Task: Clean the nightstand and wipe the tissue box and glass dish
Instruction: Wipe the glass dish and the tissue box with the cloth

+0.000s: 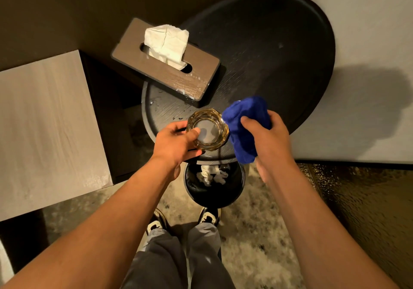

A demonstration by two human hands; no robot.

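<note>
Head view: the left hand [176, 142] grips the amber glass dish [208, 129], fingers curled round its rim, above the round black tabletop's [279, 49] near edge. The right hand [267, 138] clutches a bunched blue cloth [244, 128] touching the dish. The wooden tissue box [166, 65] overhangs the tabletop's left edge; open surface lies right.

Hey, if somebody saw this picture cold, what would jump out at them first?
Probably the bright blue cloth bunched in the right hand, right beside the amber glass dish that the left hand holds over the near edge of the round black nightstand. Next, the white tissue sticking out of the wooden tissue box at the nightstand's left.
</note>
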